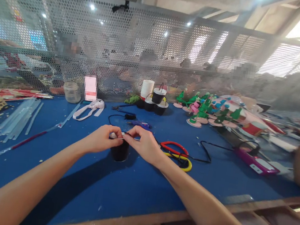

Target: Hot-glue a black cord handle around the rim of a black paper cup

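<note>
A small black cup (pixel 119 152) with a pale rim stands upright on the blue table in front of me. At the left of its rim my left hand (pixel 103 139) is closed in a pinch, thumb and forefinger on the edge. My right hand (pixel 146 144) pinches the rim from the other side, its fingertips almost meeting the left ones. A dark strand shows by the right fingertips, too small to make out clearly. Behind, several finished-looking black cups (pixel 158 96) with thin black handles are grouped beside a stack of white cups (pixel 147 89).
Red-and-yellow-handled scissors (pixel 176 155) lie right of my hands, near a purple power strip (pixel 256 161). A glue gun (pixel 141 125) lies behind the cup. Glue sticks (pixel 20 119), white ribbon (pixel 91 109) and a jar (pixel 72 92) are left; green felt-like trees (pixel 206 107) stand right.
</note>
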Action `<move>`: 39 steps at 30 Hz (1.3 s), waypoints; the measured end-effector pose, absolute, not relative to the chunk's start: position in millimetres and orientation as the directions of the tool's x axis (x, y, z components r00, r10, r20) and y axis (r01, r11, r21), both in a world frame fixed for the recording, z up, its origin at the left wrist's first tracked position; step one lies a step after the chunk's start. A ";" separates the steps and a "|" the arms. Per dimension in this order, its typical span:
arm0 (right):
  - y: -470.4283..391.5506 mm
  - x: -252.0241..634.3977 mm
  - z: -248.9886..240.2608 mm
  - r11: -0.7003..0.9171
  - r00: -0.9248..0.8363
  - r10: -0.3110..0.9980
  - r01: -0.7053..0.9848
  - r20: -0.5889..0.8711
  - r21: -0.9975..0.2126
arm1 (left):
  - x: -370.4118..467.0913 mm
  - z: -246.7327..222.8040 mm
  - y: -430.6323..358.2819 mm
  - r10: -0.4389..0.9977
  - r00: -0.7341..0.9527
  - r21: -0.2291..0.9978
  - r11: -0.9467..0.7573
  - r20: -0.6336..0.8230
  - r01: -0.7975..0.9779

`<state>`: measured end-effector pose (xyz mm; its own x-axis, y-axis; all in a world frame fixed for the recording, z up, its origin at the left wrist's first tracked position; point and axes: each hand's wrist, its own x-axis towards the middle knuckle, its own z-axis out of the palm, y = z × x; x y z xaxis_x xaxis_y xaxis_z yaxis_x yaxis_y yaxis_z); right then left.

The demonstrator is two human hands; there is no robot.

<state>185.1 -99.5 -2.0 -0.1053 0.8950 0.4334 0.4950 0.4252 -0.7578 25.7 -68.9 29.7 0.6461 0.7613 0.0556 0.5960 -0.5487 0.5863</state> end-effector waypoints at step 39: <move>-33.1 243.5 -32.0 -0.088 0.243 0.959 0.743 0.146 -0.663 | 10.3 -0.5 -61.3 0.752 0.645 0.830 -0.443 0.138 0.339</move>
